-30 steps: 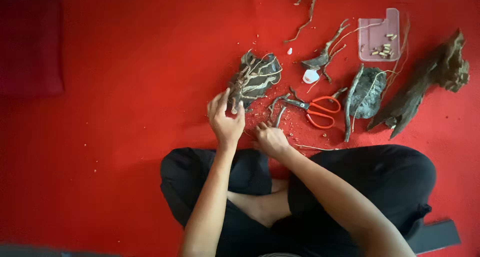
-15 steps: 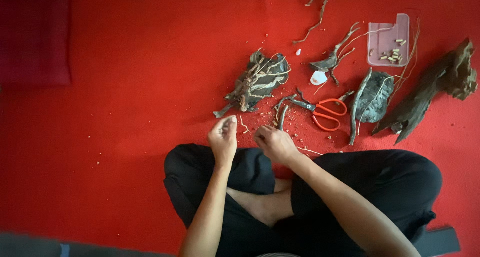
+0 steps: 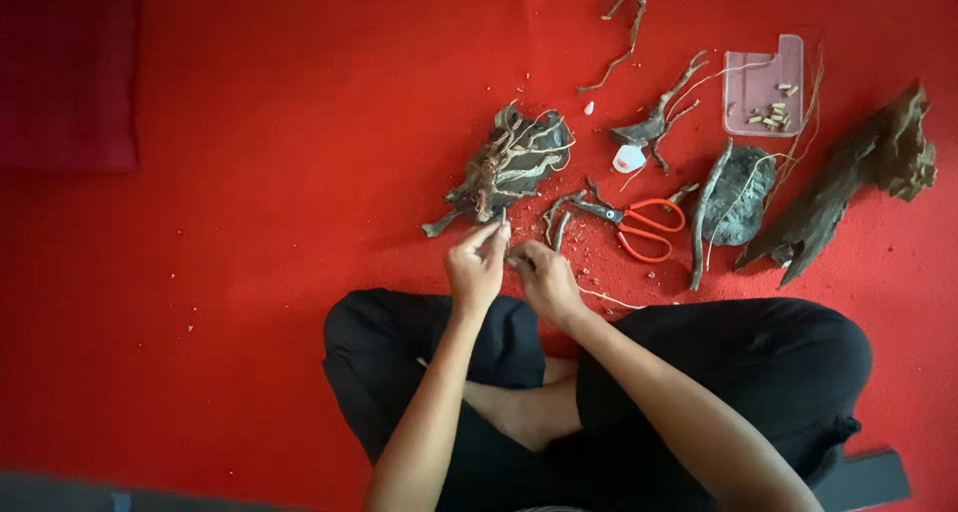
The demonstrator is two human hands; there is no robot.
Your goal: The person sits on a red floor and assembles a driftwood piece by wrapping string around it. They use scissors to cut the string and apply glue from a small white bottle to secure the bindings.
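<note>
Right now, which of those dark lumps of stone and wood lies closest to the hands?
The root-wrapped lump, just above the left hand. The other dark lump and the long driftwood lie farther right, beyond the orange scissors.

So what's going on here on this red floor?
A person sits cross-legged on a red carpet. Both hands, left hand and right hand, meet in front of the knees, pinching something small that I can't make out. Just beyond them lies a rock wrapped in roots. Orange scissors, driftwood, twigs and a clear tray lie to the right.
</note>
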